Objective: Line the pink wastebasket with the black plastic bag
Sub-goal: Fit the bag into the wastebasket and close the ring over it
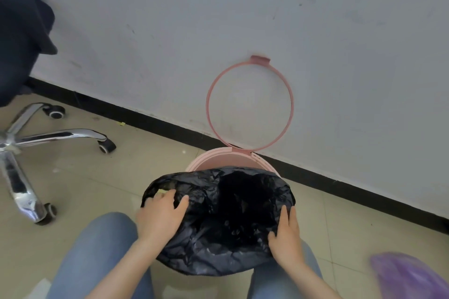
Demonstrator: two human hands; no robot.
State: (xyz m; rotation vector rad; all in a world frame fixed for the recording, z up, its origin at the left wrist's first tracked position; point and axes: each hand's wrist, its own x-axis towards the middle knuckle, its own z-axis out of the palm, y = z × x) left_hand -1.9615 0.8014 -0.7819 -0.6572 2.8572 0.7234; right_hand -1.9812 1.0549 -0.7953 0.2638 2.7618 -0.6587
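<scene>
The pink wastebasket (228, 161) stands on the floor against the wall, between my knees. Its pink ring (250, 104) is flipped up and leans on the wall. The black plastic bag (226, 216) is spread over the basket's mouth, its opening stretched wide and hanging over the near and side rims; the far rim is bare. My left hand (160, 216) presses and grips the bag's left edge. My right hand (286, 238) holds the bag's right edge. The bag hides the inside of the basket.
An office chair's chrome base (29, 143) with castors stands at the left, dark cloth (19, 31) hanging above it. A purple plastic bag (408, 277) lies at the lower right. The white wall (243, 19) with a black skirting runs right behind the basket.
</scene>
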